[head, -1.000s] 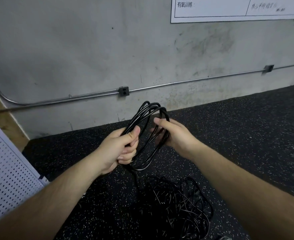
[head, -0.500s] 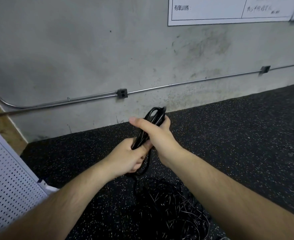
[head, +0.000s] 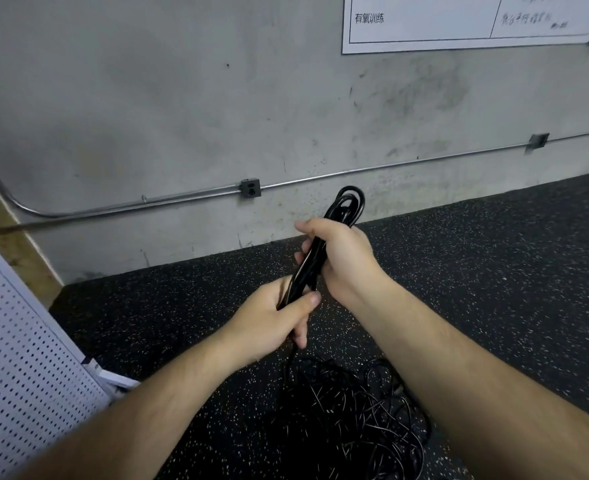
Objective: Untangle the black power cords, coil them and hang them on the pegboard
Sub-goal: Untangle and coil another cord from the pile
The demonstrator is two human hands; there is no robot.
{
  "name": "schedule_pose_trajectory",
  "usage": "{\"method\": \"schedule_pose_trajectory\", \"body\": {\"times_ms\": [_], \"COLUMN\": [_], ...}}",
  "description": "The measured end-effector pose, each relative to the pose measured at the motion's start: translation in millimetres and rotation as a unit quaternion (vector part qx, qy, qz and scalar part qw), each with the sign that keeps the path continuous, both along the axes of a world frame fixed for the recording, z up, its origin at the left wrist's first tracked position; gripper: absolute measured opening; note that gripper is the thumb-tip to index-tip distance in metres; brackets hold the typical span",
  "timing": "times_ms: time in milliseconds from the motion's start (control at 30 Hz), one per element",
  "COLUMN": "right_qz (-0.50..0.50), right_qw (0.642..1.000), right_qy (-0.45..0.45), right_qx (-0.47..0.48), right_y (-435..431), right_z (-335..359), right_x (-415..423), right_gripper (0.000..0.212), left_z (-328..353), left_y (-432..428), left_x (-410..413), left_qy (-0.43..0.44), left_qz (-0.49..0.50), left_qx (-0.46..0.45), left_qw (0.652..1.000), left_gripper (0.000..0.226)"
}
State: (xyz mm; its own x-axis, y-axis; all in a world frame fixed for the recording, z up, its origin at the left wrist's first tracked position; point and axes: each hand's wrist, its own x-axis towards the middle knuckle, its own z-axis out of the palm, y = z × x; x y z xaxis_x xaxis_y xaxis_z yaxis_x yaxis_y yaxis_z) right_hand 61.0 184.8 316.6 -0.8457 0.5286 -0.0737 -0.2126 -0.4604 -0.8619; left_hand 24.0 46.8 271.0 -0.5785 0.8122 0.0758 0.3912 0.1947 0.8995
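A white pegboard is seen at the left edge. The lower part of a coiled black power cord is gripped by the left hand, fingers curled round it; its upper part is clasped by the right hand. A tangled cord pile lies on the speckled floor below.

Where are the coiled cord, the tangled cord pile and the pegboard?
coiled cord (head: 336, 213), head view, base of the top loop.
tangled cord pile (head: 351, 420), head view, middle of the heap.
pegboard (head: 19, 375), head view, perforated face.
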Motion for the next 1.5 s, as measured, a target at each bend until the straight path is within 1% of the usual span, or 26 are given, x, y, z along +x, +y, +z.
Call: {"method": "schedule_pose_trajectory", "body": {"times_ms": [133,167,200,267,333,467,533,633,733,833,900,933,967,1000,1033,1067,1133,1167,1200,1233,1300,1333,1433,1500], "right_qz": [-0.003,0.001,0.008,0.033,0.042,0.017,0.005,-0.012,-0.016,-0.01,-0.003,0.0,0.003,0.008,0.013,0.018,0.027,0.029,0.032,0.034,0.04,0.043,0.044,0.045], "right_qw": [1.0,0.999,0.999,0.999,0.999,1.0,1.0,0.999,0.997,0.99,0.986,0.986,0.985,0.983,0.98,0.978,0.977,0.979,0.981,0.984,0.988,0.988,0.991,0.991], "right_qy": [0.024,0.028,0.031,0.035,0.026,-0.009,-0.018,-0.035,-0.071,-0.12,-0.135,-0.135,-0.134,-0.135,-0.136,-0.134,-0.124,-0.118,-0.109,-0.099,-0.083,-0.08,-0.077,-0.087], "right_qx": [0.018,0.018,0.017,0.016,0.021,0.002,-0.002,-0.011,0.01,0.069,0.092,0.097,0.106,0.124,0.146,0.161,0.171,0.166,0.156,0.142,0.123,0.121,0.103,0.085], "right_y": [0.0,1.5,3.4,7.1,7.5,-2.1,-2.9,-0.7,-2.7,-8.4,-12.3,-12.9,-13.2,-12.0,-10.5,-8.8,-6.2,-5.9,-6.4,-7.1,-7.6,-7.4,-9.6,-10.0], "right_z": [13.4,15.6,17.6,21.6,22.6,16.4,16.1,16.9,13.5,14.5,17.6,19.9,23.1,26.8,30.7,34.1,37.7,37.7,36.9,35.1,31.7,30.8,28.7,28.0], "right_x": [-1.3,-0.6,-0.1,1.7,0.7,-6.5,-8.6,-9.0,-9.2,-11.0,-11.2,-10.3,-8.7,-6.5,-3.8,-1.5,1.3,0.9,0.4,-0.7,-2.8,-3.6,-7.1,-9.3], "right_gripper": [0.028,0.026,0.024,0.019,0.02,0.029,0.034,0.043,0.042,0.033,0.03,0.029,0.027,0.025,0.024,0.023,0.023,0.024,0.024,0.024,0.022,0.02,0.025,0.028], "left_z": [-3.8,-3.1,-1.5,1.5,1.6,-5.1,-2.2,4.6,8.7,13.9,20.6,22.4,22.3,21.5,20.5,19.0,14.4,13.0,12.9,12.8,15.0,16.4,17.1,17.5], "left_y": [9.0,8.4,6.5,1.8,1.5,5.2,5.2,5.4,7.6,10.3,9.7,8.7,7.5,6.2,4.9,4.2,5.0,6.0,6.6,6.8,6.3,6.1,5.4,7.1], "left_x": [1.6,0.5,-0.5,-1.6,-1.6,6.5,13.0,19.6,23.2,21.5,16.5,14.2,11.3,7.5,3.5,0.4,-6.7,-9.5,-11.7,-13.5,-14.3,-13.5,-11.3,-8.1], "left_qy": [0.061,0.055,0.03,-0.038,-0.061,-0.057,-0.048,-0.022,-0.022,-0.077,-0.123,-0.132,-0.11,-0.046,0.04,0.127,0.258,0.304,0.329,0.315,0.202,0.147,0.066,0.019], "left_qz": [0.042,0.032,0.012,-0.033,-0.051,-0.051,-0.035,0.005,0.025,0.025,0.026,0.025,0.032,0.046,0.061,0.072,0.1,0.124,0.144,0.152,0.115,0.086,0.046,0.043], "left_qx": [-0.031,-0.025,-0.007,0.038,0.06,0.028,0.025,0.031,0.0,0.015,0.043,0.058,0.069,0.067,0.06,0.054,0.057,0.057,0.05,0.041,0.051,0.056,0.065,0.069], "left_qw": [0.997,0.998,0.999,0.998,0.995,0.997,0.998,0.999,0.999,0.997,0.991,0.989,0.991,0.996,0.996,0.988,0.959,0.943,0.932,0.936,0.971,0.984,0.995,0.997], "left_gripper": [0.022,0.027,0.034,0.04,0.036,0.03,0.025,0.025,0.016,0.008,0.008,0.008,0.007,0.004,0.004,0.012,0.03,0.036,0.038,0.034,0.012,0.009,0.025,0.029]}}
